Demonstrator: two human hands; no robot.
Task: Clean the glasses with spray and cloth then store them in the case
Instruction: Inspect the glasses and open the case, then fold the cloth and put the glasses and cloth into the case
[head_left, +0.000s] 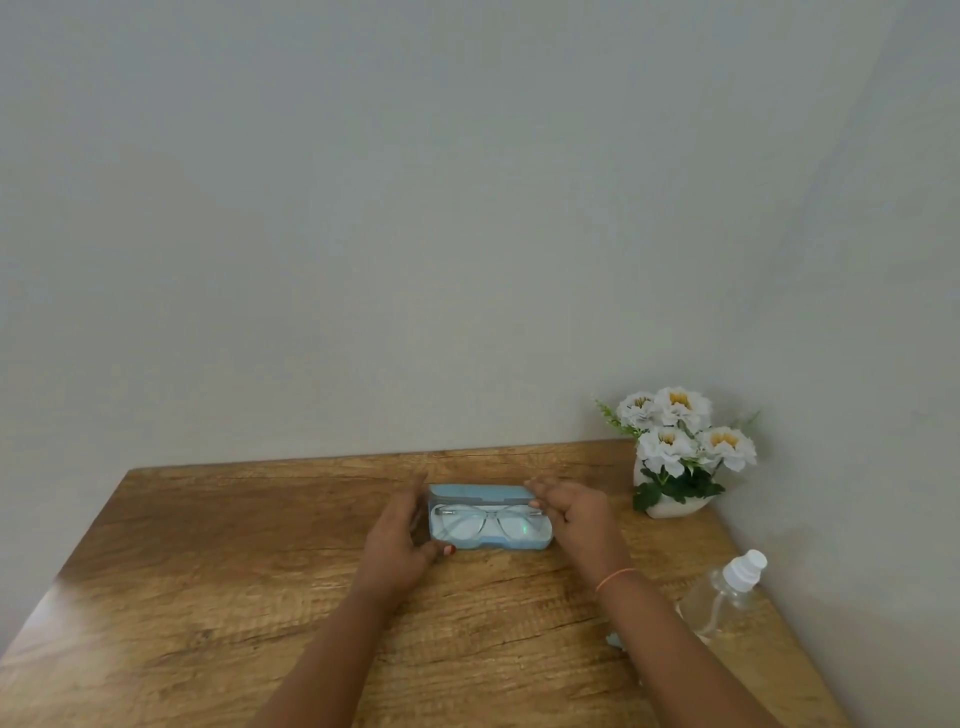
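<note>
One case (488, 542), pale blue, lies open on the table (208, 571), towards the far edge and about midway across. Its lid stands up on the far side. One pair of glasses (480, 522), clear-framed and folded, lies inside the case with the lenses facing near.

Two hands flank the case. The left hand (402, 530) grips its left end: the thumb curls in to the near-left corner, and the fingers wrap the left side, somewhat blurred. The right hand (574, 512) is at the right end, its fingers nearly straight and relaxed, with the tips touching the right end of the lid. One orange band (615, 578) circles the right wrist.

One bottle (724, 592), clear with a white spray top, lies tilted near the table's right edge, well apart from the case and just right of the right forearm. A small pale blue scrap, seemingly the cloth (615, 640), peeks out beside that forearm, mostly hidden.

One white pot (670, 506) stands in the far right corner, holding four white flowers (680, 405) with green leaves
</note>
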